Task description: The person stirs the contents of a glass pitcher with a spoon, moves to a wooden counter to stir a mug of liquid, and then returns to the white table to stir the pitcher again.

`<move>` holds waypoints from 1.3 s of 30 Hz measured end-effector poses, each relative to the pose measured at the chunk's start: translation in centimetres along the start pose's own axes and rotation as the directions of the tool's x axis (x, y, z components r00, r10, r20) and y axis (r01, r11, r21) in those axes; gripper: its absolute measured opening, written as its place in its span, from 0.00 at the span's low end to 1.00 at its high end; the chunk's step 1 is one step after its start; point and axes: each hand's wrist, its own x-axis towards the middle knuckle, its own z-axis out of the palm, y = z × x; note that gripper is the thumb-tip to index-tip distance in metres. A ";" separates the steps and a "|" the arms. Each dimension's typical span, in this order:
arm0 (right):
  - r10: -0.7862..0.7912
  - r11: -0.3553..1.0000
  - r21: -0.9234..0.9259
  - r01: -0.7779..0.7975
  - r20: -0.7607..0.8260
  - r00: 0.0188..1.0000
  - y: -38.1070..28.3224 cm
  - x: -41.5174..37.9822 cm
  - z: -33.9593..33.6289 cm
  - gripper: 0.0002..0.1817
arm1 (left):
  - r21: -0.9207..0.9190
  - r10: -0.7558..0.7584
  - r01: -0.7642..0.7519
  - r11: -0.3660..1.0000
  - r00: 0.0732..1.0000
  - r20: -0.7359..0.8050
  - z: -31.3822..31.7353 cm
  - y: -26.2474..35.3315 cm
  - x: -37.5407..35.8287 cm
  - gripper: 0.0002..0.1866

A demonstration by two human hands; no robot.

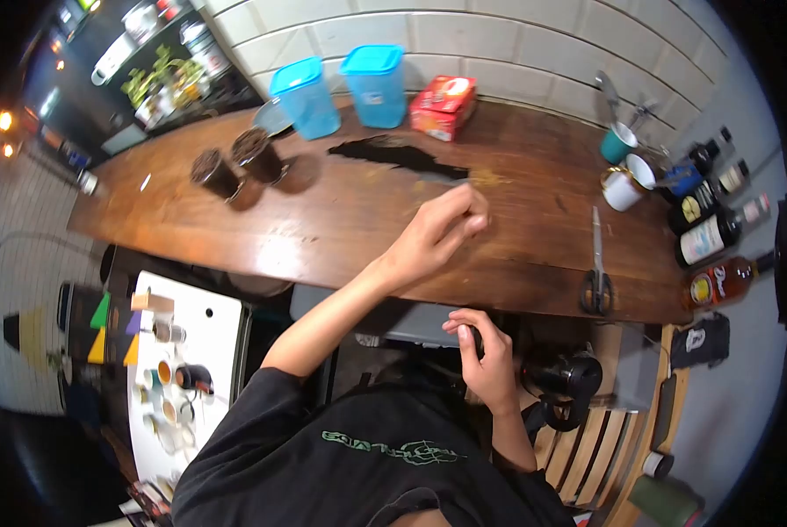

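My left hand [442, 227] is over the wooden counter [358, 220], its fingers curled in and the thumb against them. Whatever it may hold is hidden. A patch of brown powder [490, 177] lies just beyond it, next to a dark, jagged, flat strip [398, 156]. My right hand [486, 358] is near my body below the counter's front edge, fingers loosely bent and thumb apart, with nothing visible in it. Two glasses, one nearer [215, 174] and one farther [258, 155], hold dark crumbly stuff at the counter's left.
Two blue lidded containers [306, 101] and a red box [444, 107] stand by the tiled wall. To the right are scissors [596, 272], a white mug [624, 189], a teal cup [618, 143] and several bottles [708, 239]. A white table [196, 294] with cups is at left.
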 end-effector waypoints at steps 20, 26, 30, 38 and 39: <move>-0.370 0.927 0.351 0.129 0.808 0.459 -12.7 -17.1 31.7 0.04 | -0.056 -0.339 0.550 0.833 0.427 -0.838 -3.3 25.5 -53.4 0.17; -0.392 0.919 0.390 0.060 0.884 0.253 -17.3 -23.9 38.7 0.05 | -0.148 -0.218 0.529 0.836 0.073 -0.973 -1.5 30.8 -62.5 0.18; -0.323 0.946 0.323 0.028 0.931 0.168 -18.2 -24.5 41.5 0.05 | -0.074 -0.088 0.550 0.832 -0.002 -0.996 -0.8 32.5 -65.5 0.16; -0.349 0.925 0.343 -0.161 0.937 -0.003 -17.5 -23.5 48.1 0.08 | -0.021 0.279 0.743 0.669 -0.277 -0.919 -1.5 35.7 -67.1 0.09; -0.351 0.917 0.341 -0.207 0.936 -0.013 -17.6 -23.5 49.0 0.08 | 0.036 0.351 0.736 0.676 -0.279 -0.894 -1.6 35.5 -67.9 0.09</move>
